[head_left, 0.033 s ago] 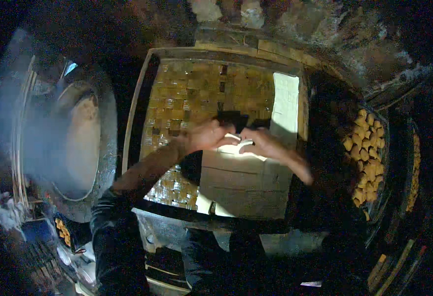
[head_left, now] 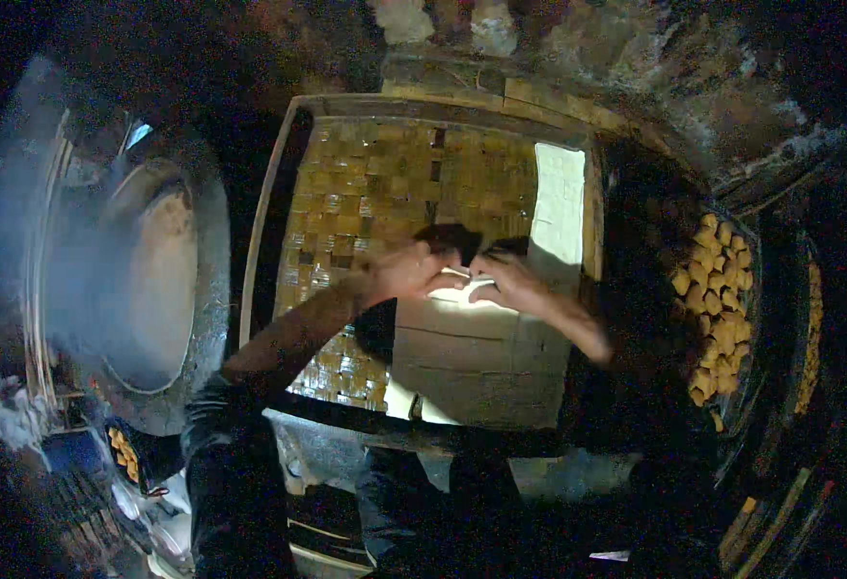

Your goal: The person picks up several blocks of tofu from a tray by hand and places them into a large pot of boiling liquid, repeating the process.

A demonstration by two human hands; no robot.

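A wood-framed tray of woven bamboo strips point(head_left: 356, 179) lies in front of me. Pale, smooth white slabs point(head_left: 481, 362) cover its right part in rows with thin seams; I cannot tell for sure what they are made of. My left hand point(head_left: 412, 270) and my right hand point(head_left: 510, 285) meet over the far edge of these rows. Both have their fingers bent in a pinch around a small white piece point(head_left: 462, 286), brightly lit between them. The fingers hide most of it. Another white strip point(head_left: 560, 198) lies along the tray's right side.
On the left, steam rises over a large round vat point(head_left: 168, 280). Many yellow-brown chunks point(head_left: 718, 299) are heaped at the right, with a smaller lot point(head_left: 122, 454) in a dark container at lower left. A rough wall point(head_left: 655, 77) stands beyond the tray.
Both hands stay in nearly the same place, with slight finger movement. The curved white strip at my right fingers now looks flatter.
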